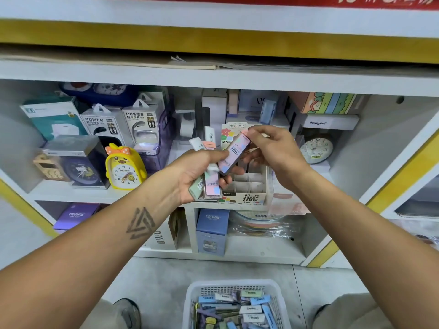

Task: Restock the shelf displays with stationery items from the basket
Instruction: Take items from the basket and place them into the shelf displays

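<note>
Shop shelf (114, 194) background, alarm clocks and boxed goods. Left hand (202, 172) grips a fan of slim lead cases (211, 184); right hand (268, 148) pinches one pink case (234, 154) by its top, above a divided display box (249, 186). White basket (192, 298) of more cases sits on the floor below.

Both bare forearms reach forward and up from the lower corners, converging at mid-frame; the left forearm bears a dark triangular tattoo (140, 223) near the wrist. The left hand (199, 172) is turned palm-inward with its fingers curled in a grip, thumb laid across the top. The right hand (273, 148) sits just beside and slightly above it, wrist bent, thumb and forefinger pinching together while the remaining fingers curl loosely underneath.
</note>
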Available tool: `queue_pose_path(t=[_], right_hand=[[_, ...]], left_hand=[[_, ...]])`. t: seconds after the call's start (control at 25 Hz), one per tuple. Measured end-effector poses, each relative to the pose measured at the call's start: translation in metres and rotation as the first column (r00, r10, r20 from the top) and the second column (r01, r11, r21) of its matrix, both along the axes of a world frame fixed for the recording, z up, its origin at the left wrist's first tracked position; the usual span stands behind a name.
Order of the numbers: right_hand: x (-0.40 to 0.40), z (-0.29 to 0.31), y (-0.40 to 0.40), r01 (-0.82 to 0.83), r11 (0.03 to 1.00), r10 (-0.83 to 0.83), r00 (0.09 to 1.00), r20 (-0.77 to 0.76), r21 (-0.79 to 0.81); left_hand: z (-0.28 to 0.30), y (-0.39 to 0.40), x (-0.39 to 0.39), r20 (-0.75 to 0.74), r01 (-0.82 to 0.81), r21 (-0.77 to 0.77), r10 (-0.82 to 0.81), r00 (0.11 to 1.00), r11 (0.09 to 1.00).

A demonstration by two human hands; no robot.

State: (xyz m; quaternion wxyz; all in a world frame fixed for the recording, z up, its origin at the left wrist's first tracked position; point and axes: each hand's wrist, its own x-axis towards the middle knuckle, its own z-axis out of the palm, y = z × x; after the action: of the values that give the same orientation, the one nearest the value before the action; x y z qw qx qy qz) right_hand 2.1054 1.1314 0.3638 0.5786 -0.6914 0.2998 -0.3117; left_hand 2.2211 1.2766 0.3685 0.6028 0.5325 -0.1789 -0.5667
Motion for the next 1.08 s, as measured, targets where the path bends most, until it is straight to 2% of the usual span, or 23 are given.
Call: queue_pose_path(t=[0.08, 0.16, 0.24, 0.28, 0.32, 0.4, 0.52, 0.64, 0.84, 0.92, 1.0, 1.08], right_hand=[[-0.003, 0.005, 0.002, -0.033, 0.999, 0.032, 0.998, 0.051, 0.012], [-0.007, 0.009, 0.0, 0.039, 0.999, -0.035, 0.995, 0.09, -0.035], [-0.011, 0.011, -0.007, 0.121, 0.98, -0.108, 0.99, 0.088, -0.159], [-0.013, 0.011, -0.01, 0.137, 0.951, -0.128, 0.991, 0.049, -0.277], [-0.016, 0.01, -0.013, 0.127, 0.894, -0.144, 0.99, -0.008, -0.429], [-0.019, 0.004, -0.013, 0.024, 0.716, -0.163, 0.978, -0.134, -0.697], [-0.02, -0.006, -0.009, -0.109, 0.503, -0.141, 0.968, -0.206, -0.858], [-0.017, -0.013, -0.009, -0.198, 0.429, -0.115, 0.956, -0.27, -0.882], [-0.009, -0.021, -0.008, -0.244, 0.433, -0.174, 0.922, -0.346, -0.868], [-0.009, -0.022, -0.01, -0.272, 0.4, -0.196, 0.908, -0.371, -0.875], [-0.009, -0.024, -0.012, -0.37, 0.351, -0.252, 0.847, -0.467, -0.86], [-0.008, -0.022, -0.008, -0.368, 0.417, -0.234, 0.84, -0.489, -0.831]], left_hand=[[0.0, 0.0, -0.003, 0.006, 0.011, 0.017, -0.011, 1.0, 1.0], [0.0, -0.001, -0.003, 0.021, -0.022, 0.053, 0.021, 1.0, 0.998], [-0.001, -0.001, -0.001, 0.089, -0.092, 0.094, 0.084, 0.992, 0.991], [-0.002, -0.001, 0.001, 0.13, -0.127, 0.109, 0.113, 0.985, 0.986], [-0.002, -0.001, 0.002, 0.156, -0.149, 0.116, 0.131, 0.979, 0.982], [-0.002, 0.0, 0.002, 0.15, -0.147, 0.114, 0.129, 0.98, 0.983], [0.001, 0.001, 0.001, 0.112, -0.099, 0.101, 0.088, 0.99, 0.99], [0.002, 0.002, 0.002, 0.102, -0.074, 0.094, 0.064, 0.993, 0.993], [0.002, 0.006, 0.001, 0.131, -0.011, 0.106, -0.003, 0.991, 0.994], [0.001, 0.006, -0.001, 0.134, 0.035, 0.11, -0.049, 0.99, 0.993], [0.0, 0.007, -0.002, 0.129, 0.085, 0.103, -0.098, 0.987, 0.991], [-0.001, 0.006, -0.003, 0.127, 0.131, 0.094, -0.142, 0.982, 0.987]])
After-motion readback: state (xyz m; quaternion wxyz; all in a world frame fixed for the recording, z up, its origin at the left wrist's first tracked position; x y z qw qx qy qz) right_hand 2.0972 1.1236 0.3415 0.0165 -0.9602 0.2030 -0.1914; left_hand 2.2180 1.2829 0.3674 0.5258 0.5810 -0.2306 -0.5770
